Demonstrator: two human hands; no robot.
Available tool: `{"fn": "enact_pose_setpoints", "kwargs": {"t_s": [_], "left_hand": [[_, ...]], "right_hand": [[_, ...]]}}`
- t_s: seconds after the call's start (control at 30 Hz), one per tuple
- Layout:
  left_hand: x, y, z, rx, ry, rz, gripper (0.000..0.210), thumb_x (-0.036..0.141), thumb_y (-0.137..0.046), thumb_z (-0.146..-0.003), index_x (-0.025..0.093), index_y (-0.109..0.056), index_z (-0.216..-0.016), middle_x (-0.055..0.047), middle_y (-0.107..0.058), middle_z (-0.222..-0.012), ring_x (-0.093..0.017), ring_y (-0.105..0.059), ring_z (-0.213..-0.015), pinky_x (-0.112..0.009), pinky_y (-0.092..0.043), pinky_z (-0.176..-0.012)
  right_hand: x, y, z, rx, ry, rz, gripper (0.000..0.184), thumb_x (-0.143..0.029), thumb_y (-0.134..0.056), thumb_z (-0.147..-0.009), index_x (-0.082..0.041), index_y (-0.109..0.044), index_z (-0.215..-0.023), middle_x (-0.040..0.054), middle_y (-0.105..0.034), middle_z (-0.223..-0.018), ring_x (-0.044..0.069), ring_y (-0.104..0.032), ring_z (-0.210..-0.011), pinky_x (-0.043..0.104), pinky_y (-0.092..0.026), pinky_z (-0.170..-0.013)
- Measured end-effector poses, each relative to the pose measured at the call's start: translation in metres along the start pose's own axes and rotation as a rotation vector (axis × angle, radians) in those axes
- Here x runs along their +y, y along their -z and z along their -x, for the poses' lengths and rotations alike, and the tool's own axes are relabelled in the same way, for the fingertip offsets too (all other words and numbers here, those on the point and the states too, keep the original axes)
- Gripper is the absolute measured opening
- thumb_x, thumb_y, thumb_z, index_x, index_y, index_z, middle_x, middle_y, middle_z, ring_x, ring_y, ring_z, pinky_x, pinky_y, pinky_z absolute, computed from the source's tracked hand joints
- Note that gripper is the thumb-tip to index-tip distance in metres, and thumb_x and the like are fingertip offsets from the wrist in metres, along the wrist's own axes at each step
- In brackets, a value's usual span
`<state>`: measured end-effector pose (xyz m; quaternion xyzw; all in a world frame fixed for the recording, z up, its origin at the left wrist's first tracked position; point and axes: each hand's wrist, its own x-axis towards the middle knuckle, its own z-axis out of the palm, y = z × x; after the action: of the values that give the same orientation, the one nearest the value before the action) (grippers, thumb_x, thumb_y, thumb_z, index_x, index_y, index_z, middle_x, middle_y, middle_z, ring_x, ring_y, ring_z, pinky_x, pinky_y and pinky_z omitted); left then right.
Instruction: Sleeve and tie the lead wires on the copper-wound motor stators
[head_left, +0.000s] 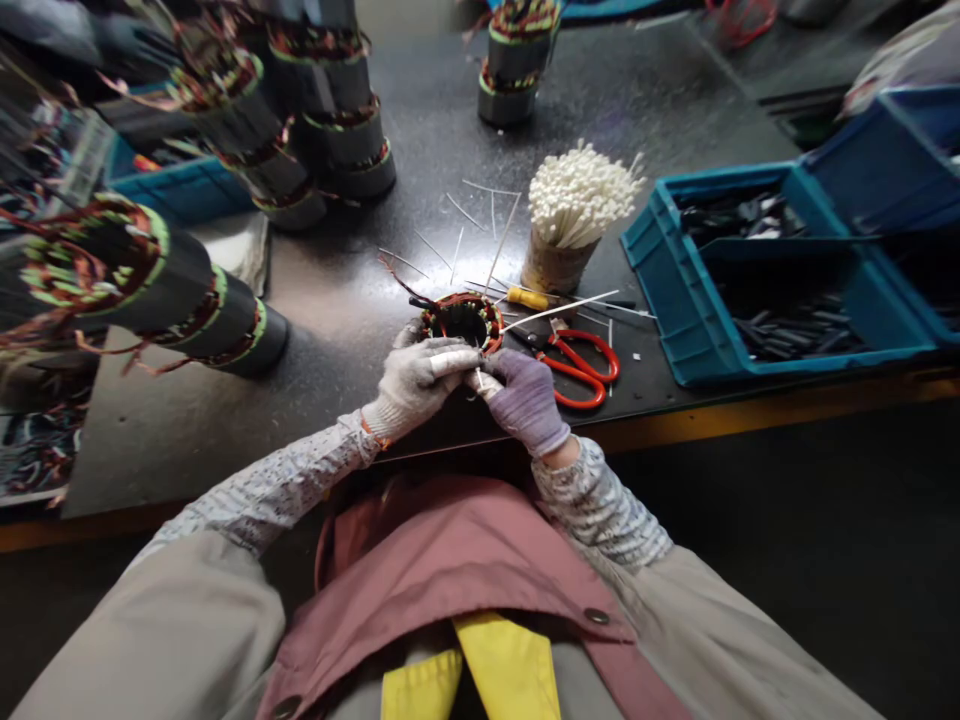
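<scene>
A motor stator (463, 320) with copper windings and green insulation stands near the table's front edge, and a dark lead sticks out to its left. My left hand (424, 375), in a white glove, is closed against its near left side. In a purple glove, my right hand (525, 395) pinches at the stator's near rim, its fingertips meeting those of my left hand. Whatever lies between those fingertips is too small to make out. White strips (562, 310) poke out beside the stator. Red-handled scissors (581, 365) lie right of my right hand, and a yellow-handled tool (527, 298) lies behind.
A cup (555, 265) full of thin white sticks stands behind the scissors. At right is a blue bin (682, 340) of dark sleeve pieces. Stacked stators (247, 330) crowd the left, with more stators (508, 100) at the back. Loose white strips (465, 212) lie on the black table.
</scene>
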<state>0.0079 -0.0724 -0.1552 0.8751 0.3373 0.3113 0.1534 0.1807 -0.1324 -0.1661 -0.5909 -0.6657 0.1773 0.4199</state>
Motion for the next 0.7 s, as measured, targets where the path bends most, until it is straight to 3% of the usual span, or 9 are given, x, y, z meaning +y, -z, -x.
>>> {"fn": "enact_pose_setpoints", "kwargs": {"t_s": [0.2,0.3,0.4,0.47,0.53,0.6,0.63,0.7], "left_hand": [[-0.002,0.001,-0.001,-0.006,-0.049,0.001,0.021,0.028,-0.055,-0.094,0.028,-0.075,-0.102,-0.003,-0.078,-0.102,-0.018,-0.072,-0.099,-0.044,-0.045,-0.104],[-0.002,0.001,-0.002,-0.031,-0.026,0.011,0.019,0.029,-0.058,-0.093,0.028,-0.076,-0.1,-0.003,-0.078,-0.101,-0.018,-0.073,-0.097,-0.043,-0.044,-0.106],[0.0,0.003,-0.006,-0.052,0.063,0.009,0.018,0.029,-0.061,-0.091,0.027,-0.076,-0.102,-0.002,-0.078,-0.099,-0.019,-0.072,-0.099,-0.042,-0.046,-0.105],[0.001,0.005,-0.009,-0.057,0.114,0.008,0.023,0.029,-0.063,-0.09,0.026,-0.074,-0.11,-0.003,-0.077,-0.106,-0.02,-0.069,-0.108,-0.039,-0.048,-0.103],[0.001,0.006,-0.013,-0.06,0.115,0.008,0.026,0.029,-0.063,-0.089,0.026,-0.073,-0.113,-0.003,-0.076,-0.11,-0.021,-0.066,-0.114,-0.038,-0.049,-0.103],[-0.001,0.007,-0.015,-0.06,0.058,0.021,0.022,0.029,-0.062,-0.091,0.026,-0.075,-0.108,-0.003,-0.077,-0.106,-0.02,-0.068,-0.109,-0.04,-0.047,-0.105],[-0.002,0.006,-0.015,-0.052,0.023,0.031,0.02,0.029,-0.061,-0.092,0.026,-0.076,-0.105,-0.003,-0.078,-0.102,-0.02,-0.069,-0.104,-0.042,-0.047,-0.106],[-0.006,0.004,-0.015,-0.022,-0.038,0.047,0.019,0.029,-0.06,-0.093,0.026,-0.076,-0.102,-0.002,-0.078,-0.098,-0.02,-0.072,-0.098,-0.043,-0.046,-0.105]], "right_hand": [[0.004,0.001,-0.01,0.031,0.196,0.301,0.021,-0.037,-0.058,-0.094,-0.019,-0.068,-0.089,0.0111,-0.071,-0.088,0.02,-0.062,-0.073,0.03,-0.041,-0.061],[-0.007,0.015,-0.008,-0.026,0.37,0.398,0.028,-0.034,-0.05,-0.097,-0.018,-0.066,-0.08,0.0103,-0.068,-0.076,0.018,-0.058,-0.062,0.031,-0.035,-0.054],[-0.024,0.035,0.01,-0.102,0.65,0.328,0.025,-0.025,-0.05,-0.094,-0.021,-0.061,-0.071,0.0043,-0.063,-0.064,0.015,-0.054,-0.052,0.03,-0.032,-0.047],[-0.032,0.048,0.023,-0.079,0.769,0.189,0.019,-0.023,-0.051,-0.092,-0.023,-0.06,-0.075,0.0024,-0.068,-0.072,0.014,-0.059,-0.057,0.027,-0.039,-0.047],[-0.03,0.053,0.03,0.096,0.686,0.067,0.013,-0.021,-0.053,-0.092,-0.025,-0.062,-0.083,0.0032,-0.073,-0.089,0.015,-0.067,-0.072,0.026,-0.051,-0.059],[-0.02,0.049,0.027,0.314,0.394,-0.02,0.011,-0.023,-0.054,-0.093,-0.024,-0.064,-0.089,0.0062,-0.073,-0.096,0.018,-0.069,-0.082,0.031,-0.057,-0.072],[-0.013,0.043,0.024,0.353,0.224,-0.076,0.012,-0.025,-0.054,-0.093,-0.023,-0.065,-0.091,0.0071,-0.073,-0.092,0.019,-0.07,-0.081,0.033,-0.057,-0.073],[-0.001,0.03,0.017,0.254,-0.065,-0.211,0.017,-0.035,-0.056,-0.09,-0.021,-0.066,-0.091,0.0076,-0.072,-0.086,0.02,-0.069,-0.072,0.034,-0.058,-0.066]]}}
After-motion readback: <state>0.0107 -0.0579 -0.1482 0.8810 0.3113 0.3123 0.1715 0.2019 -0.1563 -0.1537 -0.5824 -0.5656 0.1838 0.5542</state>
